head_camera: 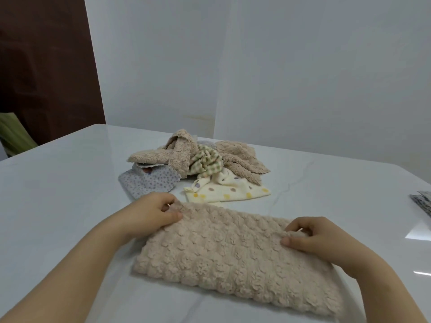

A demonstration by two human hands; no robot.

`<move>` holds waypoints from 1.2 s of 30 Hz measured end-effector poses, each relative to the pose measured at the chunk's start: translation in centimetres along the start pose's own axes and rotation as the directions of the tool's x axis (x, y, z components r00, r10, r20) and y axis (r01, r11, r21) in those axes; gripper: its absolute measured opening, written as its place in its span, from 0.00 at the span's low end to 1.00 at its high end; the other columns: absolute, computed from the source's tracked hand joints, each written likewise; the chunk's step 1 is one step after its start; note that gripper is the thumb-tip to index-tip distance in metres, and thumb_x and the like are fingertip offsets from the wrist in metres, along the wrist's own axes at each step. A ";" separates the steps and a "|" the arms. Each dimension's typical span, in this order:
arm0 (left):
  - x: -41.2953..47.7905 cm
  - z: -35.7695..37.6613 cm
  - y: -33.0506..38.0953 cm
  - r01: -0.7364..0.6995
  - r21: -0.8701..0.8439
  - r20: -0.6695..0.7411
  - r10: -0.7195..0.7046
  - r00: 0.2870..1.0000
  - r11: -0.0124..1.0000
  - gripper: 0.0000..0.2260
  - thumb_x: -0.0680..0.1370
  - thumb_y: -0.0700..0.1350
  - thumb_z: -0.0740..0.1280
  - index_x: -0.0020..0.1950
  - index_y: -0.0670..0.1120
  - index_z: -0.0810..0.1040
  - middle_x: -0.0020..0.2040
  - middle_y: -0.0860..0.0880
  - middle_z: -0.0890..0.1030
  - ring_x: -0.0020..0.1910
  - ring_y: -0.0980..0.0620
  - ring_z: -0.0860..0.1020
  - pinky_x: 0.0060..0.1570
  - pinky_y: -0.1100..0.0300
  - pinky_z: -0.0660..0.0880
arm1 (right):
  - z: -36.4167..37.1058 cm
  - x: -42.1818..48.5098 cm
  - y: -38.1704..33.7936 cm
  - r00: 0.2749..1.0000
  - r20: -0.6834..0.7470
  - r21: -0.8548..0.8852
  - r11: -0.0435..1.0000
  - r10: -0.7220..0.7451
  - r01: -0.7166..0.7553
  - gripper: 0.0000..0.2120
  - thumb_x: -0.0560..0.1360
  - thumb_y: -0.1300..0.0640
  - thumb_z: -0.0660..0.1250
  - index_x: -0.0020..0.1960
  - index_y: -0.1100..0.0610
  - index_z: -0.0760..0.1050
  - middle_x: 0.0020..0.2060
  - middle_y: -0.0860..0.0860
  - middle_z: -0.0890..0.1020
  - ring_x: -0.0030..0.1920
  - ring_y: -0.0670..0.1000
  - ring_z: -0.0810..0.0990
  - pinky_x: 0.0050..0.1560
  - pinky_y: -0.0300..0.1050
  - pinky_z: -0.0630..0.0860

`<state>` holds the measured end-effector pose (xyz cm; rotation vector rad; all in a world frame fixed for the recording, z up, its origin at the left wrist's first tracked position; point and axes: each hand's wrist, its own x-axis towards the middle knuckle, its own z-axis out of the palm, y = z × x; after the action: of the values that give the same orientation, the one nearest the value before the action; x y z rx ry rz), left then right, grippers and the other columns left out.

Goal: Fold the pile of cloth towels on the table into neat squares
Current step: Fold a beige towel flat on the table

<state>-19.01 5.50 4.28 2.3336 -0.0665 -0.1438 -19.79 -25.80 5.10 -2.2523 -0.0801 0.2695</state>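
Beige towel (233, 255) laid flat on the table (70, 183), both far corners pinched.
Left corner is gripped by the left hand (154, 212), right corner by the right hand (312, 236); just beyond, the unfolded pile (182, 150) is fronted by a cream dotted cloth (233, 191) and a lilac flowered cloth (149, 183).

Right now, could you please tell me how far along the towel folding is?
No finished square is plainly visible; the grey patterned item at the right edge is too cut off to judge. In hand: the beige towel lies as a rectangle, the left hand and right hand pinching its far corners. Left: the pile, with a green checked cloth, cream dotted cloth and lilac floral cloth, looks unfolded.
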 end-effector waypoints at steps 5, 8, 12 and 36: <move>0.1 -0.3 0.1 0.037 -0.332 -0.073 -0.064 0.995 0.943 0.04 0.76 0.43 0.66 0.41 0.48 0.78 0.30 0.53 0.82 0.29 0.58 0.80 0.31 0.67 0.73 | -1.0 -0.4 0.4 0.999 0.011 0.145 0.988 0.046 -0.047 0.04 0.70 0.60 0.71 0.40 0.61 0.79 0.25 0.48 0.74 0.27 0.45 0.69 0.30 0.35 0.65; 0.3 -0.3 0.0 0.040 -0.383 -0.089 -0.080 0.993 0.923 0.05 0.77 0.43 0.66 0.42 0.47 0.79 0.34 0.51 0.84 0.33 0.56 0.81 0.33 0.65 0.74 | -1.1 -0.3 0.7 0.998 -0.023 0.187 0.981 0.051 -0.045 0.04 0.71 0.66 0.68 0.38 0.61 0.77 0.29 0.52 0.75 0.30 0.48 0.70 0.33 0.40 0.65; 0.5 0.0 -0.2 0.022 -0.458 -0.154 -0.103 0.983 0.889 0.04 0.76 0.42 0.66 0.42 0.47 0.79 0.36 0.50 0.83 0.36 0.53 0.81 0.36 0.63 0.73 | -0.6 0.3 0.6 0.981 -0.193 0.228 0.973 0.010 0.035 0.07 0.73 0.67 0.64 0.37 0.60 0.75 0.28 0.53 0.71 0.28 0.50 0.67 0.30 0.42 0.64; 2.0 2.1 -1.2 0.076 0.160 -0.270 -0.031 0.962 0.984 0.03 0.76 0.49 0.65 0.48 0.52 0.73 0.36 0.55 0.72 0.37 0.55 0.70 0.34 0.60 0.64 | 2.1 2.6 1.4 0.937 -0.344 -0.306 0.936 0.063 -0.176 0.06 0.75 0.46 0.63 0.50 0.46 0.72 0.47 0.48 0.78 0.57 0.54 0.73 0.56 0.47 0.69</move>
<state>-17.25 4.66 1.80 2.5036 0.1236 0.1568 -17.77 -24.71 2.25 -2.6140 0.2078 -0.0674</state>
